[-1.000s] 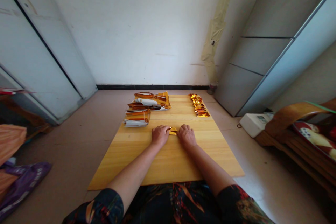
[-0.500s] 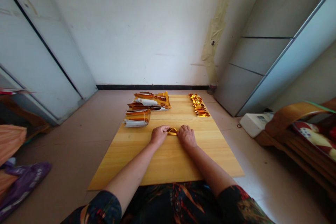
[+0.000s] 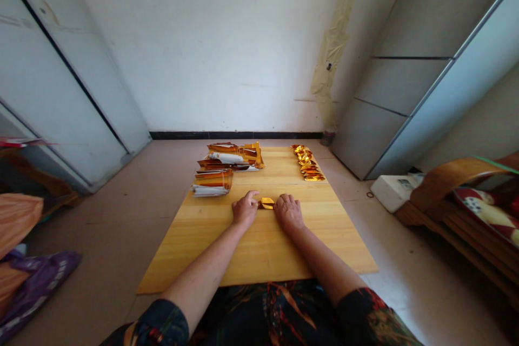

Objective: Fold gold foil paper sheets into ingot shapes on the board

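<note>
A small folded piece of gold foil paper (image 3: 266, 204) lies on the wooden board between my hands. My left hand (image 3: 245, 210) is closed at its left end, with the index finger lifted a little. At the right end, my right hand (image 3: 288, 211) has its fingers bent down and pressed together on the paper. The fingertips partly hide both ends of the piece. Stacks of gold foil sheets (image 3: 213, 178), some with white edges, lie at the board's far left. A row of shiny folded gold foil pieces (image 3: 310, 165) sits at the far right.
The wooden board (image 3: 259, 254) reaches from my lap toward the white wall (image 3: 227, 65). On the right stand a grey fridge (image 3: 405, 81), a white box (image 3: 393, 192) and a wooden seat (image 3: 458, 216). A purple bag (image 3: 44, 281) lies on the floor at left.
My left index finger has lifted, and the left hand has shifted slightly. The gold foil piece now shows a flatter, broader top face. My right hand is almost still.
</note>
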Demonstrator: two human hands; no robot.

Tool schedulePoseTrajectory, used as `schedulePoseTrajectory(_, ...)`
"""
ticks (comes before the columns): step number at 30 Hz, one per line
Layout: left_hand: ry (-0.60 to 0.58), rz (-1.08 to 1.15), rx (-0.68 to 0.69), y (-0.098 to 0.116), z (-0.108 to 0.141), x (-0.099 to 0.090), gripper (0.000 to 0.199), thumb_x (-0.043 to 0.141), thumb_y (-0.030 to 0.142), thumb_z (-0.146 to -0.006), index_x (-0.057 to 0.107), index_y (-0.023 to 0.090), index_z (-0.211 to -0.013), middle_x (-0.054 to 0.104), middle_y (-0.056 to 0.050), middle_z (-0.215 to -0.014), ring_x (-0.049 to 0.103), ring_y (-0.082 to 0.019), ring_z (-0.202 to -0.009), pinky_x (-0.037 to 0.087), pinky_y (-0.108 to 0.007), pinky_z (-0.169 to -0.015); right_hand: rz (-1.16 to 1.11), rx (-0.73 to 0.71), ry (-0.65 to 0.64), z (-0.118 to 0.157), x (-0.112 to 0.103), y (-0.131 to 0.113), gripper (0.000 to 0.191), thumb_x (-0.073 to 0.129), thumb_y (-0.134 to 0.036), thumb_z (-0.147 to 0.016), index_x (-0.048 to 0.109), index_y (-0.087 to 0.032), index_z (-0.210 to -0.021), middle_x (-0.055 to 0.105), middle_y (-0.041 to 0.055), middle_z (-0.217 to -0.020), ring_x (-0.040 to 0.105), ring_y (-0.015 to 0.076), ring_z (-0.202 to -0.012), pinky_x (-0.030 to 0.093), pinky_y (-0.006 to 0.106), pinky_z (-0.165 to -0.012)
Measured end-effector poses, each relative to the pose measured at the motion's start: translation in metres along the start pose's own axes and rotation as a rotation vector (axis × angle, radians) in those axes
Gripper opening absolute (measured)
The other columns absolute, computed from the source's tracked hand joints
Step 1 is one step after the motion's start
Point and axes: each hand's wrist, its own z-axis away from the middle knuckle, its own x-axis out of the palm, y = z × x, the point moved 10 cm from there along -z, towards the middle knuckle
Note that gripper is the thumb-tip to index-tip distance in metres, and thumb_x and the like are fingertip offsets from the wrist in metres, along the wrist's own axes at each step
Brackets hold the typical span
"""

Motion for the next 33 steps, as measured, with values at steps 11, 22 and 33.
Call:
schedulePoseTrajectory(11, 0.068, 0.042, 0.102, 0.002, 0.007, -0.001, 0.042, 0.052, 0.007, -0.077, 0.059, 0.025, -0.114, 0.073, 0.0, -0.089, 0.065, -0.013, -0.086, 0.044, -0.028, -0.085, -0.003, 0.018, 0.023, 0.001, -0.001, -0.001, 0.022, 0.039, -0.028, -0.094, 0.059, -0.019, -0.091, 0.058, 0.0083, -0.1, 0.046, 0.0204, -0.096, 0.033, 0.032, -0.076)
schedulePoseTrajectory(22, 0.068, -0.019, 0.131, 0.004, 0.004, 0.004, 0.044, 0.053, 0.004, -0.077, 0.056, 0.023, -0.116, 0.07, -0.001, -0.099, 0.064, -0.013, -0.091, 0.044, -0.029, -0.088, -0.011, 0.019, 0.016, 0.001, -0.002, -0.001, 0.021, 0.04, -0.028, -0.093, 0.059, -0.019, -0.092, 0.058, 0.0081, -0.1, 0.046, 0.0202, -0.096, 0.034, 0.031, -0.076)
schedulePoseTrajectory(33, 0.054, -0.126, 0.292, 0.023, 0.01, 0.003, 0.024, 0.05, 0.007, -0.079, 0.067, 0.023, -0.083, 0.066, -0.001, -0.088, 0.059, -0.014, -0.088, 0.04, -0.027, -0.082, -0.052, 0.07, 0.003, 0.002, -0.005, 0.003, 0.02, 0.044, -0.032, -0.092, 0.059, -0.02, -0.092, 0.059, 0.0069, -0.101, 0.047, 0.0203, -0.097, 0.033, 0.031, -0.075)
